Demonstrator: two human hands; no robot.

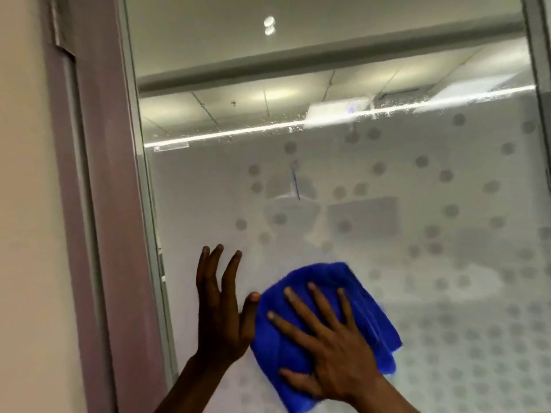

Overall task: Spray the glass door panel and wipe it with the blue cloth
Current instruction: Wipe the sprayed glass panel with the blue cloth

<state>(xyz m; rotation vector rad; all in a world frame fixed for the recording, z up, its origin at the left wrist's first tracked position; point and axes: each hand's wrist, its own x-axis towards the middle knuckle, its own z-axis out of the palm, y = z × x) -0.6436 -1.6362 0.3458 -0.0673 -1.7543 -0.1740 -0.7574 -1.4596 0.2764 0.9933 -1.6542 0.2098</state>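
Fingers [310,305] of right hand [331,350] splayed wide, pressing one blue cloth [366,305] flat against glass door panel [387,204]. Left hand [220,308] open beside it, fingers [214,263] spread upward, holding nothing, thumb tip touching cloth's edge. Two hands, one cloth.

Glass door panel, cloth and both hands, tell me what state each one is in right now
glass door panel: frosted and dotted low down, clear above, droplets along the frosting's top edge
blue cloth: crumpled, pressed flat on the glass
right hand: fingers spread, palm on the cloth
left hand: open, empty, at the glass beside the cloth
door frame: left of the panel
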